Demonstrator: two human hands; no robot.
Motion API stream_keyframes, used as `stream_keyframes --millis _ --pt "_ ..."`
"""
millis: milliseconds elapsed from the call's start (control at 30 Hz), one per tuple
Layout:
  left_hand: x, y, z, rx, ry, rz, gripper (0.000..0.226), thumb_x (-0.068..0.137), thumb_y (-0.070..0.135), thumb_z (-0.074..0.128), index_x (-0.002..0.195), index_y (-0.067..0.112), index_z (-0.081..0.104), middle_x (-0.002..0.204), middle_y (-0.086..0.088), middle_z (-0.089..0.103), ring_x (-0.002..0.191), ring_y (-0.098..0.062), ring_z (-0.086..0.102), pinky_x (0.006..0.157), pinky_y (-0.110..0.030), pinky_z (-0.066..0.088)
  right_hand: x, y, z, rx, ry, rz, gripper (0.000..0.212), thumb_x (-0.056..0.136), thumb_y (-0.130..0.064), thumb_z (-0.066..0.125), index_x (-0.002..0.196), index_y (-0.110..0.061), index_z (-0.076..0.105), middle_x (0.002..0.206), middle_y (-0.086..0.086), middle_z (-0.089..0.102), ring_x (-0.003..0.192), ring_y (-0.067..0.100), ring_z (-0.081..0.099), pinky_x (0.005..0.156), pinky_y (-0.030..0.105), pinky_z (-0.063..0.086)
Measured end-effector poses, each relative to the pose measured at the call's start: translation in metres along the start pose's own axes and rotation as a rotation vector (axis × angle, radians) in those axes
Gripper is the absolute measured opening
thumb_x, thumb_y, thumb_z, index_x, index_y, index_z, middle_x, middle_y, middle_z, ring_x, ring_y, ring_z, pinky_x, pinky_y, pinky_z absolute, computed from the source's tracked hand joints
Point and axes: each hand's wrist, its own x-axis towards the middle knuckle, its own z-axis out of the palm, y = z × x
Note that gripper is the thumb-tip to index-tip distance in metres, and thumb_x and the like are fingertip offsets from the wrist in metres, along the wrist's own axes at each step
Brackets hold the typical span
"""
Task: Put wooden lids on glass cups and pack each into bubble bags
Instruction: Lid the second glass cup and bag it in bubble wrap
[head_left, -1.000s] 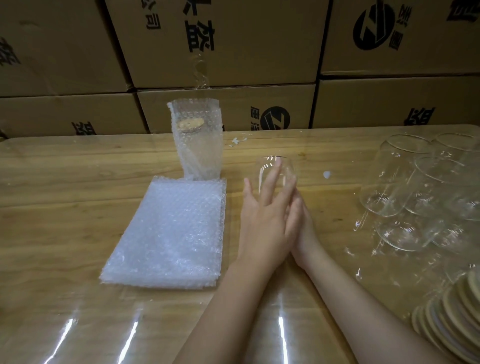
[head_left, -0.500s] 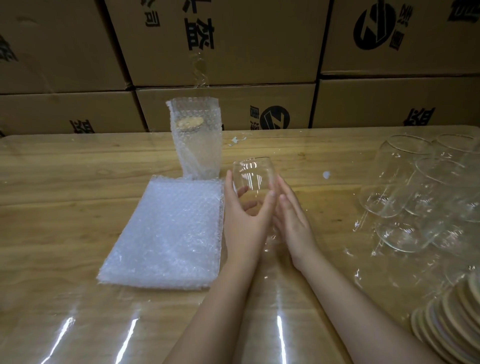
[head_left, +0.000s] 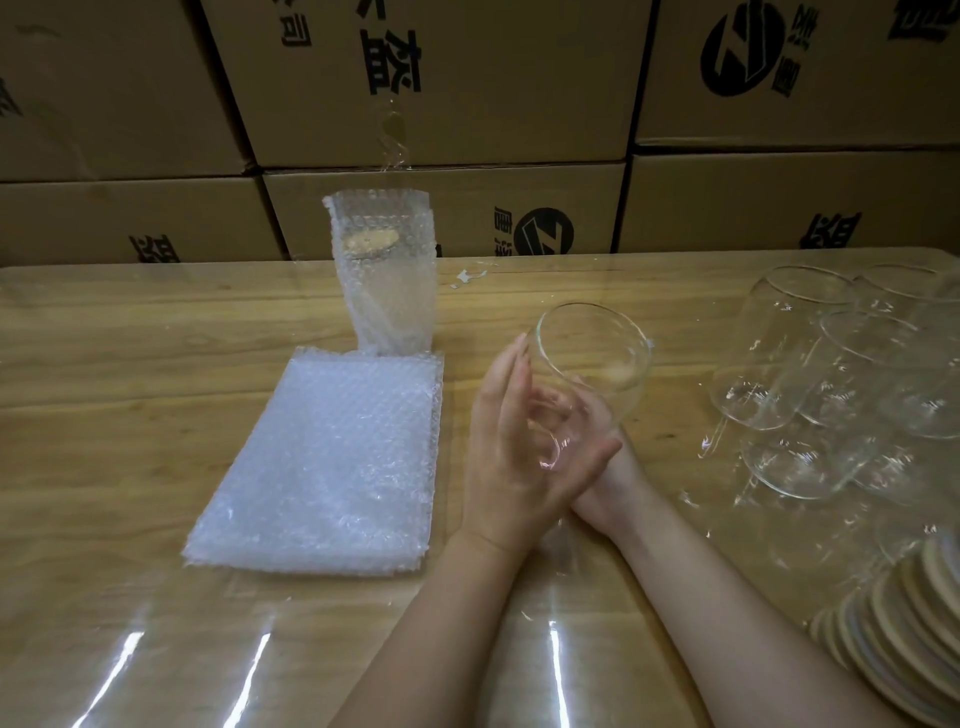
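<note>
A clear glass cup (head_left: 597, 358) is lifted off the table at centre, tilted with its open mouth up and to the right. My left hand (head_left: 509, 467) holds it from the left, fingers along its side and thumb across its base. My right hand (head_left: 610, 488) grips it from underneath on the right, largely hidden behind the left; its fingers show through the glass. The cup has no lid on it. A flat stack of bubble bags (head_left: 332, 457) lies left of my hands. Wooden lids (head_left: 909, 634) are stacked overlapping at the lower right.
One bagged cup with a wooden lid (head_left: 384, 270) stands upright behind the bag stack. Several bare glass cups (head_left: 810, 374) lie clustered on the right of the wooden table (head_left: 130, 364). Stacked cardboard boxes (head_left: 467, 78) wall off the far edge.
The cup stood upright between my hands and is now raised and tipped to the right. My left hand has turned to cradle its base, and my right hand has slid beneath it.
</note>
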Motion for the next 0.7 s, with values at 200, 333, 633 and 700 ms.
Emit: stream_keyframes --millis 200,333,633,700 --pt "0.002 0.001 -0.006 -0.081 -0.072 -0.343 0.094 0.081 0.051 0.066 0.150 0.011 0.015 0.148 -0.008 0.038 0.130 -0.013 0.045 0.103 -0.039 0.045 0.001 0.003 0.000 -0.004 0.015 0.046 0.046 0.097 -0.043 0.035 0.096 -0.011 0.068 0.094 0.007 0.071 0.081 0.021 0.070 0.067 0.029 0.056" --pt "0.005 0.004 -0.008 -0.241 -0.006 -0.646 0.098 0.071 0.053 0.066 0.151 0.021 0.019 0.131 0.004 0.053 0.122 -0.015 0.054 0.101 -0.047 0.046 0.003 0.007 0.003 -0.114 0.123 0.041 0.049 0.100 -0.042 0.030 0.117 -0.010 0.063 0.115 0.003 0.069 0.117 0.023 0.060 0.106 0.039 0.040" --pt "0.010 -0.006 -0.010 -0.442 -0.170 -0.840 0.069 0.066 0.059 0.065 0.129 0.040 0.043 0.121 -0.004 0.061 0.107 -0.019 0.064 0.092 -0.043 0.052 -0.001 0.003 0.007 -0.070 0.139 0.010 0.052 0.099 -0.053 0.019 0.124 -0.026 0.055 0.122 0.000 0.066 0.105 0.014 0.066 0.079 0.027 0.052" --pt "0.010 -0.008 -0.009 -0.560 -0.191 -0.962 0.060 0.063 0.059 0.067 0.116 0.036 0.051 0.107 -0.002 0.067 0.092 -0.019 0.068 0.081 -0.036 0.054 -0.001 0.001 0.007 -0.050 0.145 0.013 0.056 0.097 -0.057 0.016 0.126 -0.027 0.054 0.126 0.000 0.064 0.107 0.015 0.066 0.081 0.029 0.052"
